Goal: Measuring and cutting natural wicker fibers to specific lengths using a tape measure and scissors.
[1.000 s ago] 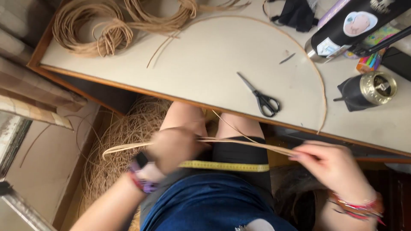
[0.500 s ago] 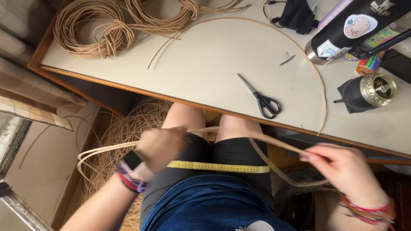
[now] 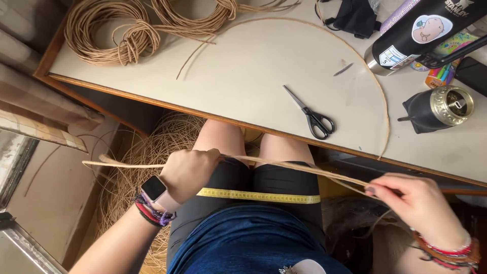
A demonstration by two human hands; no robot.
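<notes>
We see the left hand fisted tight on a flat cane strip, just over the left thigh. The right hand pinches the same strip between thumb and fingertips, off to the right of the lap and below the table edge. The strip runs nearly straight between both hands, sloping down slightly to the right. Its free end sticks out left past the left hand, over the floor.

A yellow tape measure lies flat across both thighs, just under the strip and not touching it. Left of the knees a loose heap of cane sits on the floor, under the strip's free end. Open room around the hands is mostly to the left and between them; the table edge closes off the space just beyond the knees.

On the table, black-handled scissors lie closed near the front edge, above the right knee. A thin cane hoop arcs across the top, its end hanging just past the front edge near the right hand. Far left: two coils of round cane, near the left edge. Far right: a black bottle on its side, and a black pouch with a brass-coloured lid, well apart from the scissors.
</notes>
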